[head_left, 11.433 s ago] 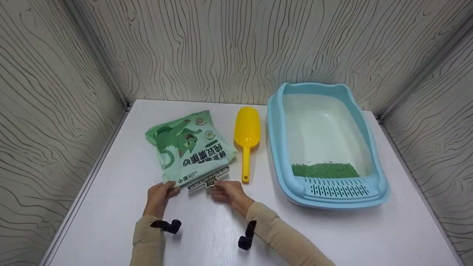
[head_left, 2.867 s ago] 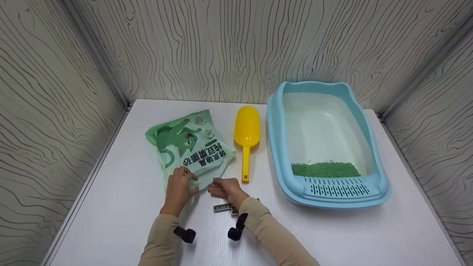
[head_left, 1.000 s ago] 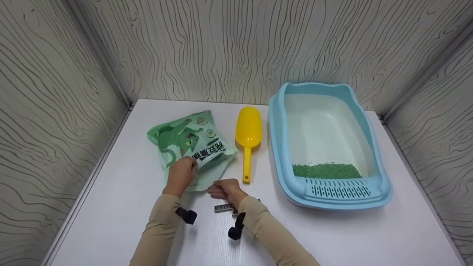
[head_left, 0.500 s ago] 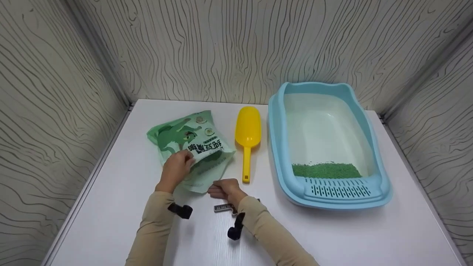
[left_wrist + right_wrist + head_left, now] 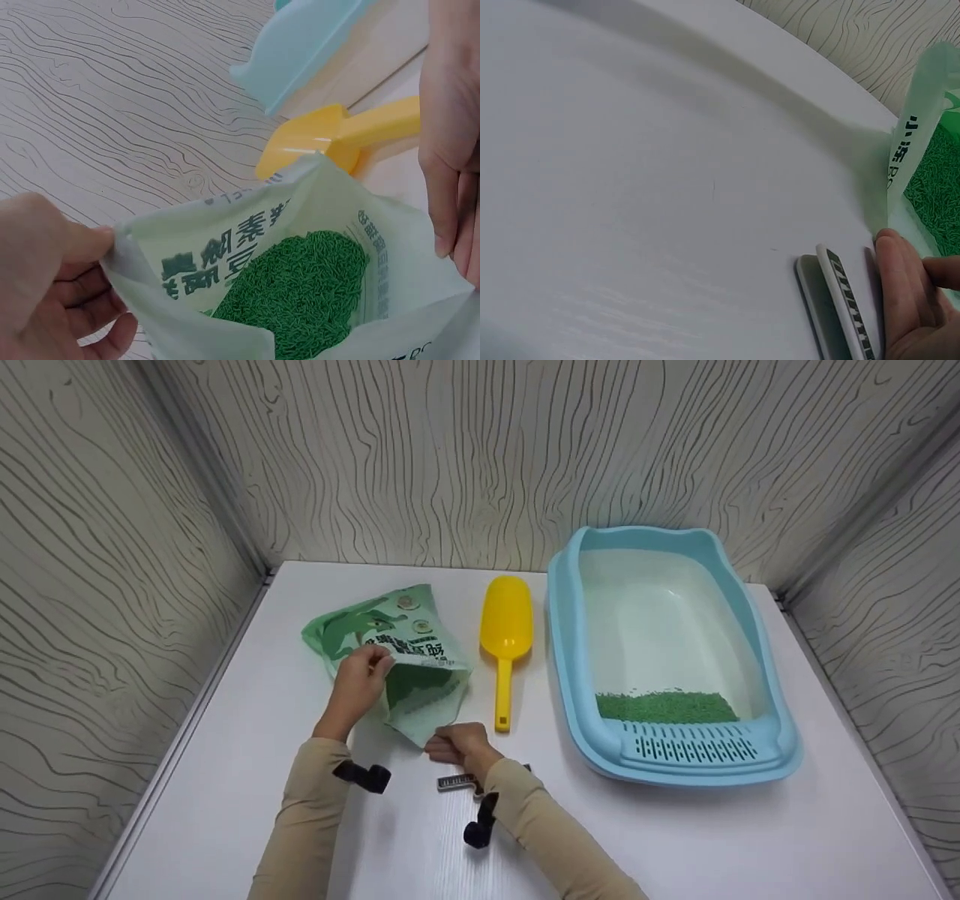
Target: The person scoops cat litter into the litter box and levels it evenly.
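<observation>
A pale green cat litter bag (image 5: pixel 412 637) lies on the table with its mouth spread apart. Green pellets (image 5: pixel 300 289) show inside it in the left wrist view. My left hand (image 5: pixel 358 682) pinches the raised upper edge of the mouth between thumb and fingers. At the lower edge, my right hand (image 5: pixel 463 746) pinches the bag's rim near the tabletop. A bag clip (image 5: pixel 844 307) with a piano-key pattern lies on the table beside my right hand, partly hidden under that wrist in the head view.
A yellow scoop (image 5: pixel 507 622) lies right of the bag, its handle toward me. Farther right stands a light blue litter box (image 5: pixel 562 660), with green pellets (image 5: pixel 667 707) along its near end. Patterned walls (image 5: pixel 450 465) close off the back and sides.
The clip was along the bag's edge and now lies on the table. My left hand has lifted the upper edge away from me, widening the mouth; my right hand has lately stayed put.
</observation>
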Tool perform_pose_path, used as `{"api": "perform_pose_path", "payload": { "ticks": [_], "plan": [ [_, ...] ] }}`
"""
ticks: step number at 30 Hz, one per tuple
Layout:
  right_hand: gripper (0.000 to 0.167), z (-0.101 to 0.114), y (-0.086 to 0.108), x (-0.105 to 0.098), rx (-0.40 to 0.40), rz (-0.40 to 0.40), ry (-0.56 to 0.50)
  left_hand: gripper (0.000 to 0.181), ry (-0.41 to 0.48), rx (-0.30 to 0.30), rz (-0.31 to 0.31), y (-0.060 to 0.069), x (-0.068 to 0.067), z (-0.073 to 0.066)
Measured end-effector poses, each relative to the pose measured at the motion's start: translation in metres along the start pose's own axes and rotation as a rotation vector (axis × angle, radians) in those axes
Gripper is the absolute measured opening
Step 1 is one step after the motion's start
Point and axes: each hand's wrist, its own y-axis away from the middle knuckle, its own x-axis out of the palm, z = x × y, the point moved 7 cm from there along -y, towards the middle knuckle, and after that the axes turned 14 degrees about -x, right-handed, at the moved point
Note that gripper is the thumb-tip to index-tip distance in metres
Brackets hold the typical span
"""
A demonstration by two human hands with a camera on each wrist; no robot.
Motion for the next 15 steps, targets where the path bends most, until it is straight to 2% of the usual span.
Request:
{"api": "perform_pose_path", "payload": {
  "ticks": [3,9,15],
  "plan": [
    [0.028,0.0001,0.0,-0.0015,-0.001,-0.004,0.0,0.013,0.06,0.016,-0.027,-0.0012,-0.0011,-0.003],
    [0.027,-0.0004,-0.0008,-0.0024,0.0,-0.022,-0.015,0.013,0.133,0.008,-0.077,-0.0034,-0.0017,-0.0032],
    [0.023,-0.0014,-0.0008,-0.0021,-0.013,-0.083,-0.042,0.014,0.188,-0.001,-0.096,-0.0029,-0.0009,-0.0005]
  ]
}}
